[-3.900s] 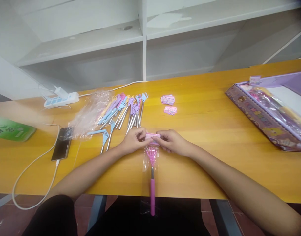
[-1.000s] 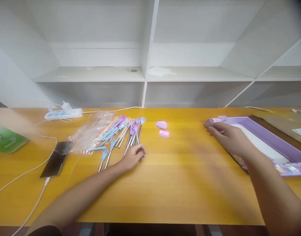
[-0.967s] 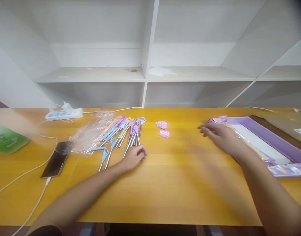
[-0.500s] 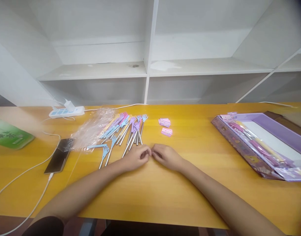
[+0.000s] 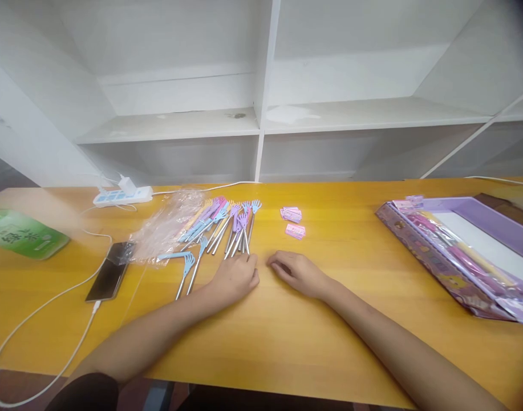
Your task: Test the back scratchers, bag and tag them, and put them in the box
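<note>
Back scratchers lie just beyond the left hand, farther from the right hand, both hands curled, grip unclear.

From my end it looks like some kind of workroom, can't tell if office or shop back room: long wooden surface against bare white shelving, power strip, multiple back scratchers, clear plastic bags, pink cards.

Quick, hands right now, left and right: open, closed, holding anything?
Left hand: loosely curled by the back scratchers; whether it grips one cannot be told.
Right hand: open, fingers loosely bent, nothing visible in it.
</note>
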`<state>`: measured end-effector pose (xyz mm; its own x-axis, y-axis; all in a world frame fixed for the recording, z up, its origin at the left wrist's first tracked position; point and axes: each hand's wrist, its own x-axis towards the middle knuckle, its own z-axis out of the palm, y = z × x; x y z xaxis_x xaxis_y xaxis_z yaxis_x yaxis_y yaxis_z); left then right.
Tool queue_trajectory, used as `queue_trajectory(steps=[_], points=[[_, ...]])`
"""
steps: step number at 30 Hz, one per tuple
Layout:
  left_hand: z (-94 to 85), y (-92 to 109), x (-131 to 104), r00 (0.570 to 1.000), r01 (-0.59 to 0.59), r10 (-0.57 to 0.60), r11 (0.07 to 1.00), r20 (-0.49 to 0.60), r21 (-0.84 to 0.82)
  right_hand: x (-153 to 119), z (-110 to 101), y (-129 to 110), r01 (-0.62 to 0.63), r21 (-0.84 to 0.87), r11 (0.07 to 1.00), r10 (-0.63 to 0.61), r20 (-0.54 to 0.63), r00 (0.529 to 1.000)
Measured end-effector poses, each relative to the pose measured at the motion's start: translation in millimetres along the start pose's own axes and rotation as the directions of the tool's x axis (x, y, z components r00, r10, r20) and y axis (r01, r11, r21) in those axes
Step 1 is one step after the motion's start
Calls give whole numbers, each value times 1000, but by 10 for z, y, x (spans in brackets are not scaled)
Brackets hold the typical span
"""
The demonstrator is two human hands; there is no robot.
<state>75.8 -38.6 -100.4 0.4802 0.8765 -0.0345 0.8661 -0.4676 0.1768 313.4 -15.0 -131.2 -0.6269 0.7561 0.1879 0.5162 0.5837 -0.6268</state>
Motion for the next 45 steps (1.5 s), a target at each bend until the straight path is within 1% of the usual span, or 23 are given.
queue_trajectory(steps=[4,7,9,10,13,15,17,18,19,20,21,22,23,24,26,27,29,30,32,36,38,42,45], points=[[-74,63,-30,1000,13,-14,1000,6,26,2,44,0,-76,-18,997,75,-37,996],[-128,97,-51,996,53,-57,996,62,71,53,108,-8,-56,-133,990,48,-57,997],[-120,125,-94,993,62,-73,991,94,115,91,157,-7,-25,-226,974,10,-68,998],[-96,145,-131,993,47,-61,989,102,137,104,180,-2,-7,-264,964,-12,-70,997],[18,242,-294,993,-72,53,980,106,184,97,233,33,62,-335,940,-97,-88,991],[68,317,-392,982,-171,152,968,114,182,58,249,77,108,-364,925,-162,-120,979],[34,344,-408,966,-248,236,961,104,122,5,249,132,140,-413,900,-220,-152,964],[-22,316,-369,961,-270,265,960,75,71,-21,243,161,148,-448,881,-244,-163,956],[-99,252,-299,961,-276,276,961,16,12,-44,232,187,152,-489,859,-264,-170,949],[-189,146,-200,962,-270,267,962,-65,-42,-63,218,209,150,-531,834,-282,-176,943],[-284,0,-81,959,-256,243,964,-146,-76,-77,201,226,141,-572,808,-295,-187,937],[-371,-181,47,951,-248,227,965,-208,-83,-87,182,236,124,-610,783,-305,-202,931],[-442,-386,175,944,-216,190,974,-269,-69,-92,163,240,101,-643,759,-310,-221,925],[-492,-600,292,940,-185,168,982,-298,-31,-95,145,238,72,-670,739,-309,-242,920],[-525,-1002,464,937,-64,67,998,-342,20,-93,110,226,16,-703,711,-293,-275,916],[-514,-1167,515,935,-16,31,999,-353,43,-89,95,218,-10,-714,700,-279,-286,916],[-459,-1402,554,922,73,-31,993,-387,95,-80,69,207,-52,-729,683,-253,-303,919],[-427,-1472,551,915,101,-50,989,-401,108,-75,58,204,-68,-734,676,-243,-309,920],[-374,-1541,527,904,134,-68,982,-422,130,-67,40,200,-94,-738,668,-225,-320,920],[-340,-1561,502,901,162,-54,963,-430,218,-56,28,197,-112,-718,687,-196,-331,923],[-339,-1577,509,901,187,-65,950,-430,249,-51,33,194,-105,-707,699,-196,-332,923],[-326,-1624,520,893,263,-155,942,-423,210,-41,36,175,-91,-700,709,-215,-338,916],[-325,-1629,515,885,302,-209,938,-416,172,-34,15,150,-81,-712,698,-255,-352,901]])
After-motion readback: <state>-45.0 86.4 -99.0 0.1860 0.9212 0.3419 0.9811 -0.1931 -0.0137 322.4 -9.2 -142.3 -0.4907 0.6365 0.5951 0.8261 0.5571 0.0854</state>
